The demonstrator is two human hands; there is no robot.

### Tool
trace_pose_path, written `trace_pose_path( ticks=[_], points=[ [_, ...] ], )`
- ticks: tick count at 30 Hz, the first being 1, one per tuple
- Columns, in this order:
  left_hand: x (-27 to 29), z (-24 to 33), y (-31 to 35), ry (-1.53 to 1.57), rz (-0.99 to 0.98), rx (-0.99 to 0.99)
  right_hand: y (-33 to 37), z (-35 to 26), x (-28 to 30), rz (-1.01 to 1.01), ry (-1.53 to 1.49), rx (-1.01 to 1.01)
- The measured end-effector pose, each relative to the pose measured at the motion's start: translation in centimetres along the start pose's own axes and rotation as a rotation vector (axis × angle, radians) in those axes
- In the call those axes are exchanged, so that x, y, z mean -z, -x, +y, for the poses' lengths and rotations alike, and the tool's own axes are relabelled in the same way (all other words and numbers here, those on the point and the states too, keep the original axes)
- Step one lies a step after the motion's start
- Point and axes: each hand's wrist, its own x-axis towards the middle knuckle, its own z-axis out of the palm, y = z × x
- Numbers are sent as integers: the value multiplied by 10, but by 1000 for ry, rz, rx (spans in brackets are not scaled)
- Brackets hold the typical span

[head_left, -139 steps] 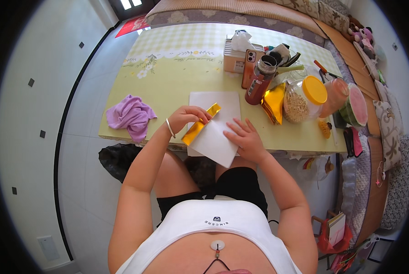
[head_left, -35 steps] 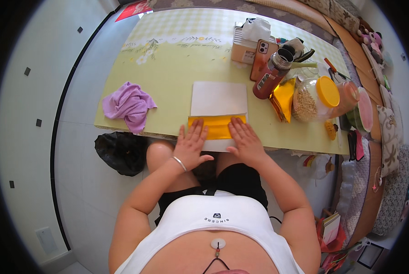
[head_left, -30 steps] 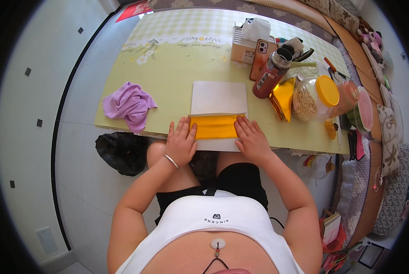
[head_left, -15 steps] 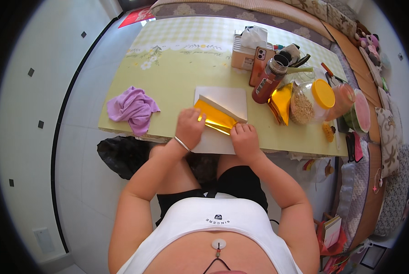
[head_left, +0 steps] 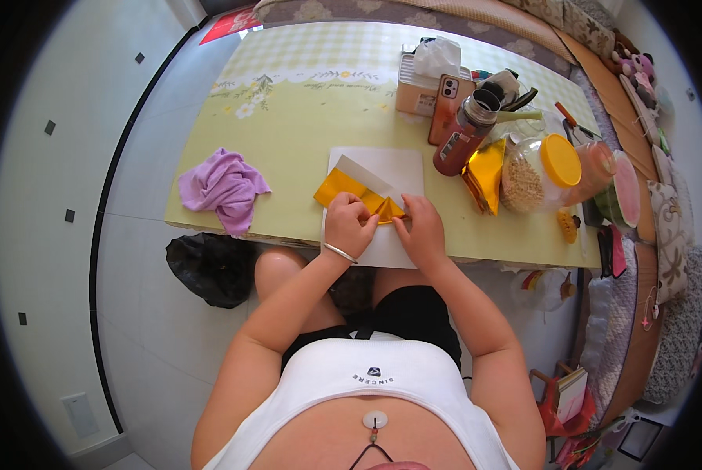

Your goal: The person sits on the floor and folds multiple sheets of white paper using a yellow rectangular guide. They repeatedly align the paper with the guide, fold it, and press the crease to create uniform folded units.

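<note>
Gold foil sheet point(head_left: 340, 185), flat about a second ago, now lies askew over white paper point(head_left: 406, 168), its right part creased to a peak between the hands. Left hand point(head_left: 349, 224) and right hand point(head_left: 420, 229) pinch its near edge; folding judged partway. Beyond the right hand, rightward: uncapped bottle point(head_left: 459, 147), contents not visible; yellow-lidded jar point(head_left: 551, 193), part-filled with pale grains point(head_left: 522, 183). Farther off: box point(head_left: 414, 97), tissue point(head_left: 437, 56) protruding.

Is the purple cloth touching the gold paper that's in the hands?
Apart. The head view shows green table between the cloth and the gold paper.
</note>
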Motion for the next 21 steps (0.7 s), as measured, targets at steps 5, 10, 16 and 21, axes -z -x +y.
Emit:
trace_pose_path(
  ticks=[5, 10, 16, 21],
  points=[
    [-3, -4, 2, 13, 5, 31, 4, 3, -3, 11, 48, 46],
    [-7, -4, 1, -14, 5, 41, 3, 1, -1, -5, 69, 33],
    [-10, -6, 1, -63, 21, 5, 12, -12, -8, -83, 359, 288],
    [-8, -5, 2, -66, 4, -4, 28, -17, -12, -359, 256, 212]
  ],
)
